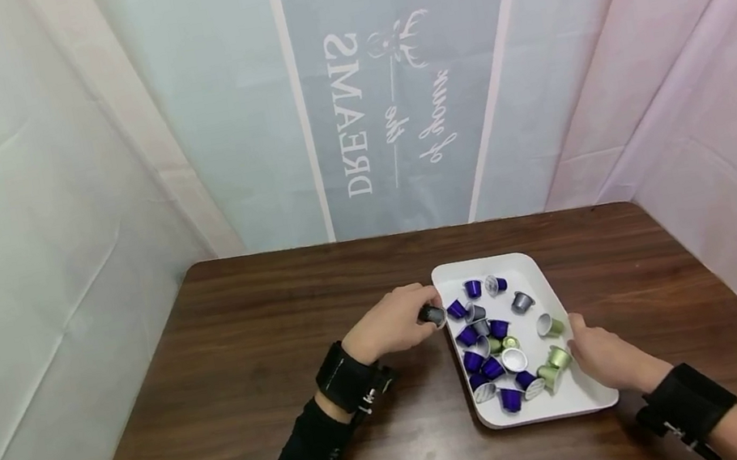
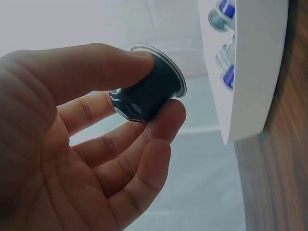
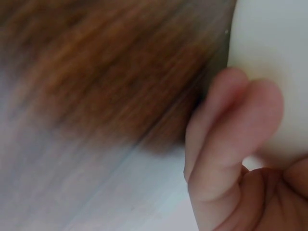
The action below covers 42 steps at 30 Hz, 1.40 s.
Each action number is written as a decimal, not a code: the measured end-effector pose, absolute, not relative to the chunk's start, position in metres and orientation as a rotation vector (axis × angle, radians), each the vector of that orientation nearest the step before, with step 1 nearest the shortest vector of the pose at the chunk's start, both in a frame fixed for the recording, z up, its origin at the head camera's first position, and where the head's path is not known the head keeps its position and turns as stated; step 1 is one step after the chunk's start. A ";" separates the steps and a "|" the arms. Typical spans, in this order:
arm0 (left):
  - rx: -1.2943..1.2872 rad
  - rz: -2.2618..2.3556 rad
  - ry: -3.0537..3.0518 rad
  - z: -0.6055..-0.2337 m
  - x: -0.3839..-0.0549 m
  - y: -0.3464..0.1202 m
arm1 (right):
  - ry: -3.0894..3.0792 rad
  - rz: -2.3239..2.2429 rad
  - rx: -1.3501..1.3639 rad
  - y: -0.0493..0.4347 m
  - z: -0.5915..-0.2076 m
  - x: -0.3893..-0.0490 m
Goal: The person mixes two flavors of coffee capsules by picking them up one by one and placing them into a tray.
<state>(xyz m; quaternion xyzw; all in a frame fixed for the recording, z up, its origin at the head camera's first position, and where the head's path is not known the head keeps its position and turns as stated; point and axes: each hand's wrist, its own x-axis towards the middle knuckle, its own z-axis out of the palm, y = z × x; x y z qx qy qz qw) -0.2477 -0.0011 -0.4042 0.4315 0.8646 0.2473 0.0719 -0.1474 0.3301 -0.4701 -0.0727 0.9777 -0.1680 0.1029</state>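
Observation:
My left hand (image 1: 394, 322) pinches a dark coffee capsule (image 2: 148, 89) between thumb and fingertips, just off the left side of a white tray (image 1: 497, 266). The capsule is tilted, with its silvery rim towards the tray in the left wrist view. On the opposite side, my right hand (image 1: 608, 354) grips the tray's right edge; its bent fingers (image 3: 240, 120) lie against the outer wall in the right wrist view. Inside the tray are several coffee capsules: blue ones (image 1: 511, 400) mostly along the left, green ones (image 1: 559, 357) to the right, and grey ones such as a capsule (image 1: 522, 302) higher up.
The tray stands on a dark brown wooden table (image 1: 260, 413), right of its middle. Pale cloth hangs around the table; the back curtain (image 1: 253, 119) carries mirrored white lettering. Both wrists wear black straps (image 1: 346, 378) with small devices.

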 end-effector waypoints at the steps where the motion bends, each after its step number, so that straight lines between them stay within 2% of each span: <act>1: 1.310 0.717 2.597 -0.404 -0.247 0.002 | 2.881 -0.497 -0.218 0.329 -0.470 -0.148; 14: 1.523 0.292 2.557 -0.395 -0.249 0.065 | 2.881 -0.498 -0.220 0.331 -0.472 -0.146; 24: 1.635 0.121 2.542 -0.384 -0.235 0.105 | 2.880 -0.490 -0.220 0.332 -0.468 -0.146; 42: 1.676 0.034 2.541 -0.389 -0.228 0.131 | 2.887 -0.476 -0.222 0.330 -0.470 -0.147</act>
